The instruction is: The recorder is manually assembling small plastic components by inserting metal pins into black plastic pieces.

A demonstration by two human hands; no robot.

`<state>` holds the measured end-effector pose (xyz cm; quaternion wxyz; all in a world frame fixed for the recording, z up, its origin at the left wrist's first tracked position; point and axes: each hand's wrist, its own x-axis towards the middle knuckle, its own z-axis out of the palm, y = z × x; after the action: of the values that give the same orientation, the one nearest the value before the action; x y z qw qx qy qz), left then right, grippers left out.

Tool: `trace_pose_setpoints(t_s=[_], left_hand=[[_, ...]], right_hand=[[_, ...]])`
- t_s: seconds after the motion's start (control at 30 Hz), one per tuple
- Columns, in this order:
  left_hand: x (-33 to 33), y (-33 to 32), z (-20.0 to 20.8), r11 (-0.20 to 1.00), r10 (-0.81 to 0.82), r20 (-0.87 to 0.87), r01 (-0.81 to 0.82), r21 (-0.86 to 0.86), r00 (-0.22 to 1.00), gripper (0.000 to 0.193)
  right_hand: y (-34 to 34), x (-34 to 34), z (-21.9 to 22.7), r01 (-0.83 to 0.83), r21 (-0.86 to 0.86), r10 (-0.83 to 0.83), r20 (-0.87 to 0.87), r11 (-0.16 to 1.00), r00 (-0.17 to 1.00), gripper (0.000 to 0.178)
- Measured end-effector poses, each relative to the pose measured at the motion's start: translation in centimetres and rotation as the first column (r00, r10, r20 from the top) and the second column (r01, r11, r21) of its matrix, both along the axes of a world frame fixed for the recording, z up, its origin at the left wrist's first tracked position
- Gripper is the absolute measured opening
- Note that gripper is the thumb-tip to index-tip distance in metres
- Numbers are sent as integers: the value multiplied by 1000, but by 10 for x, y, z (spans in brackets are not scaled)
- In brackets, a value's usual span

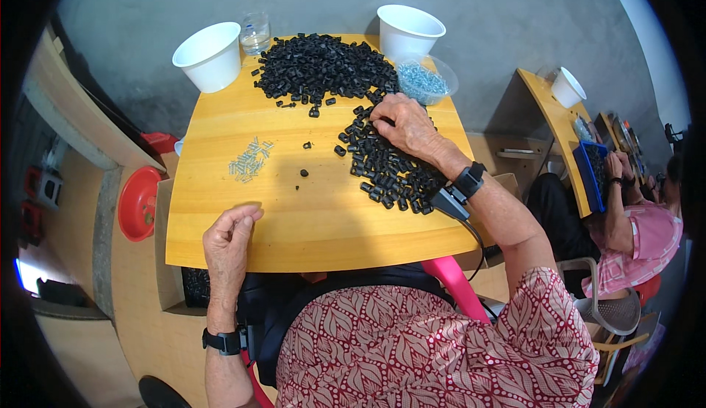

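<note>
My right hand (408, 128) reaches over the top of a spread of small black cylindrical plastic pieces (390, 172). Its fingers are curled together; something dark shows at the fingertips, but I cannot tell whether it is held or lies beneath. Above the table's front left edge, my left hand (232, 239) has thumb and fingers pressed together, hiding anything between them. Metal screws or pins (251, 160) lie in a small loose patch beyond it. Single black pieces (304, 173) sit mid-table. A larger heap of black pieces (320, 66) covers the far side.
White bowls (209, 58) (410, 31) stand at the far corners, with a clear cup (255, 34) beside the left one. A clear tub of screws (425, 80) is at the far right. A grey device with a cable (450, 206) sits near my right wrist. Another person (636, 224) works at right.
</note>
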<state>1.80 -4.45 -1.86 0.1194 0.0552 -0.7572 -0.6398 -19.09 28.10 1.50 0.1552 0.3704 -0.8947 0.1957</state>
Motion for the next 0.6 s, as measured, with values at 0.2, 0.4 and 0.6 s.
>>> trace_pose_setpoints(t_s=[0.2, 0.4, 0.6], left_hand=[[-1, 1, -1, 1000, -2, 5, 2, 12, 1000, 18], [0, 3, 4, 1000, -3, 4, 3, -26, 1000, 18], [-1, 2, -3, 998, 35, -5, -35, 50, 999, 17]], right_hand=[[-6, 17, 9, -47, -65, 40, -113, 997, 993, 24], [-41, 71, -1, -222, 254, 259, -124, 941, 958, 57], [-42, 75, -13, -178, 328, 207, -56, 928, 977, 71]])
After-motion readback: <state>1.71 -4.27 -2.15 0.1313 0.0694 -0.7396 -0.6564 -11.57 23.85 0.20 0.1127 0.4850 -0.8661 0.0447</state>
